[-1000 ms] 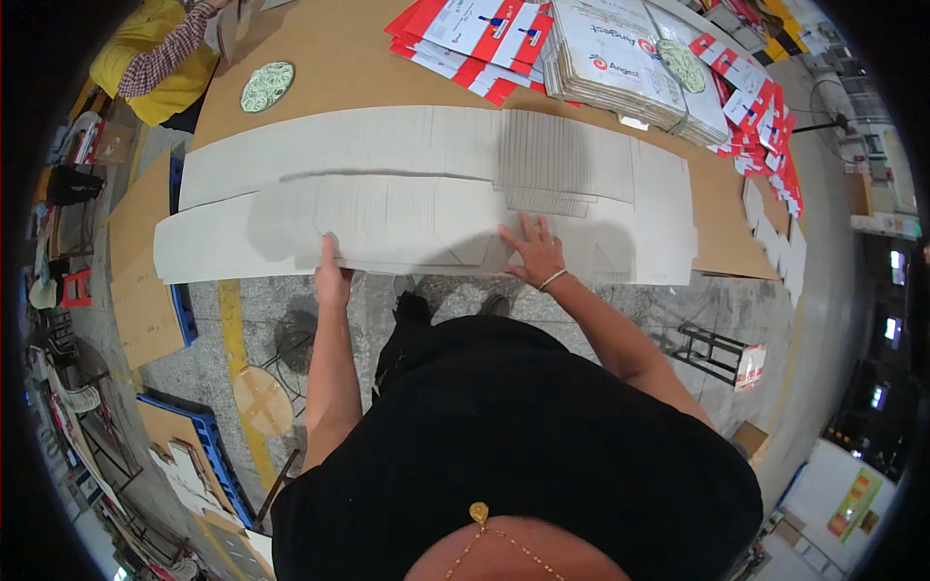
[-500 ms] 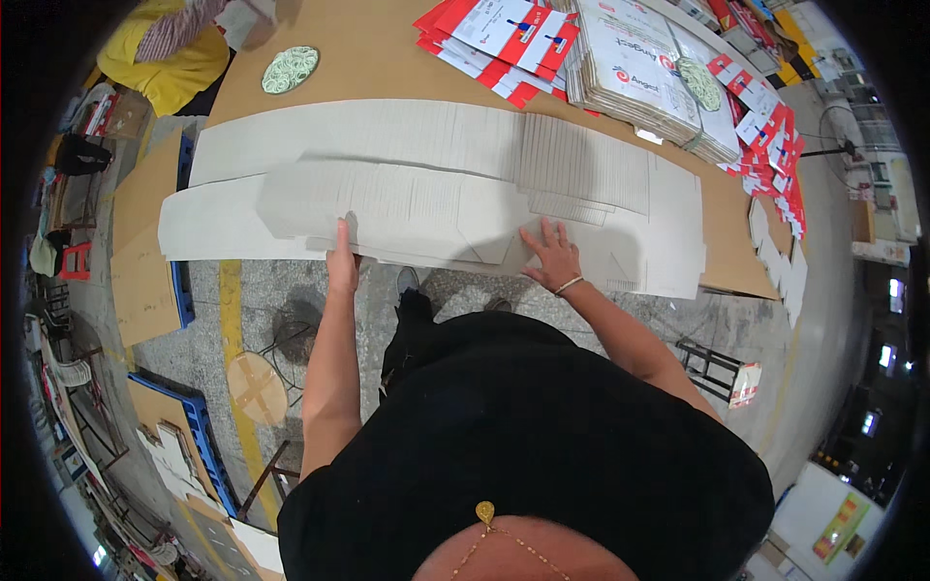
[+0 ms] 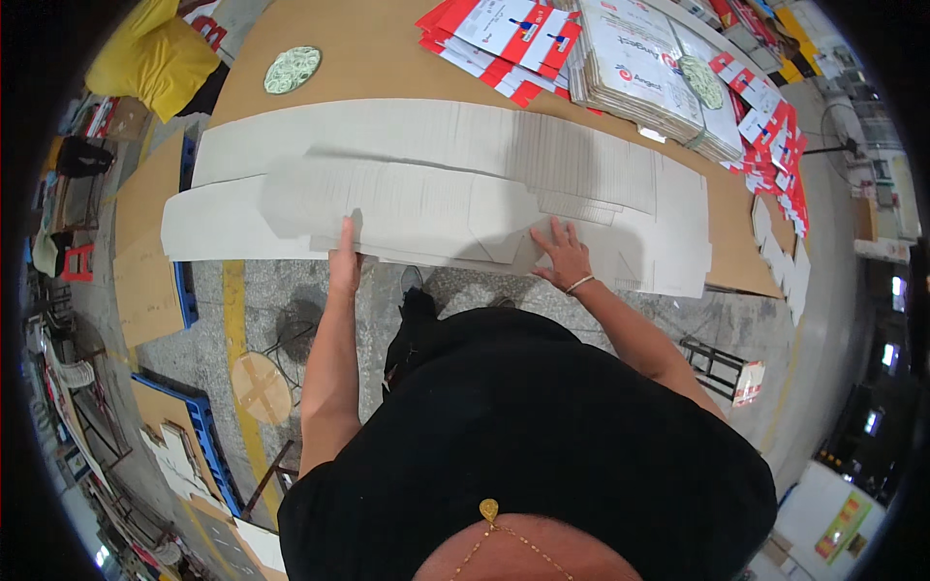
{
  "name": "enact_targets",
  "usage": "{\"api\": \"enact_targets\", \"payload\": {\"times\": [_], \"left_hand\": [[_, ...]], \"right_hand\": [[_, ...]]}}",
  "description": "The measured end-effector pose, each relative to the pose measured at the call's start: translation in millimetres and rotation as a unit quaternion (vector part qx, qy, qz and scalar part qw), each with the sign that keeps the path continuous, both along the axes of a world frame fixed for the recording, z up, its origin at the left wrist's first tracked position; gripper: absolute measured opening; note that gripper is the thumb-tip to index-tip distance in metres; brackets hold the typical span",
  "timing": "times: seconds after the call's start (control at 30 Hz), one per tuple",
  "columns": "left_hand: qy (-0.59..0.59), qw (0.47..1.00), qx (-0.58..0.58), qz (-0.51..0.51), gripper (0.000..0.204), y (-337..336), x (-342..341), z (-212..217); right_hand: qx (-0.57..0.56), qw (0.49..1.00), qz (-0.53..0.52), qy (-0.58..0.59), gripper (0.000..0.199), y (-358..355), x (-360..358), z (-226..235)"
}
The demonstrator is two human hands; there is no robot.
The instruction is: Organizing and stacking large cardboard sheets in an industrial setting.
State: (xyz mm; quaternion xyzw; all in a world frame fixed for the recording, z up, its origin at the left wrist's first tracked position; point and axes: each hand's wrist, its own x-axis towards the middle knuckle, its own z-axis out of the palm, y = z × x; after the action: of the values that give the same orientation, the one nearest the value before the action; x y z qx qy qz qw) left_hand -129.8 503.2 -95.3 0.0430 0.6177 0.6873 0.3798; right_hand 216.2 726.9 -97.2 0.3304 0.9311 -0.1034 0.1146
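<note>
Overlapping pale grey cardboard sheets (image 3: 417, 208) lie in a fanned row along the near edge of the table. Behind them runs a second row of similar sheets (image 3: 387, 128). My left hand (image 3: 346, 263) grips the near edge of the front row, thumb laid on top and the other fingers hidden beneath. To its right, my right hand (image 3: 565, 258) rests with spread fingers on the sheets near the front row's right end. It appears to press on them rather than hold anything.
A brown tabletop (image 3: 378, 48) carries a green patterned oval disc (image 3: 292, 70), red-and-white printed card pieces (image 3: 504, 39) and a strapped stack of white printed cards (image 3: 635, 68). A person in yellow (image 3: 160, 68) is at the far left. A black-framed stool (image 3: 712, 368) stands at right.
My right hand has shifted slightly right, its fingers still spread. The left hand keeps its grip. The person in yellow has moved, and their striped sleeve no longer shows.
</note>
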Motion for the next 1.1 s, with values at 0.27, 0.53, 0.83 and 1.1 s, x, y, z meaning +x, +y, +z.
{"api": "enact_targets", "payload": {"times": [0.27, 0.53, 0.83, 1.1], "left_hand": [[0.546, 0.82, -0.111, -0.134, 0.054, 47.9, 34.8, 76.0], [0.036, 0.99, -0.136, -0.02, 0.044, -3.1, -13.1, -8.9], [0.641, 0.738, -0.159, -0.141, 0.049, 54.8, 33.8, 69.2], [-0.018, 0.986, -0.164, 0.014, 0.047, -16.2, -21.7, -18.4]], "right_hand": [[0.001, 1.0, 0.005, 0.013, 0.083, 3.2, 10.0, -2.1], [0.012, 1.0, 0.005, -0.006, 0.084, 1.3, 7.2, 2.6], [0.008, 1.0, 0.002, -0.011, 0.085, 6.0, 13.2, 5.6], [0.009, 1.0, 0.01, -0.008, 0.086, 4.4, 7.4, 7.0]]}}
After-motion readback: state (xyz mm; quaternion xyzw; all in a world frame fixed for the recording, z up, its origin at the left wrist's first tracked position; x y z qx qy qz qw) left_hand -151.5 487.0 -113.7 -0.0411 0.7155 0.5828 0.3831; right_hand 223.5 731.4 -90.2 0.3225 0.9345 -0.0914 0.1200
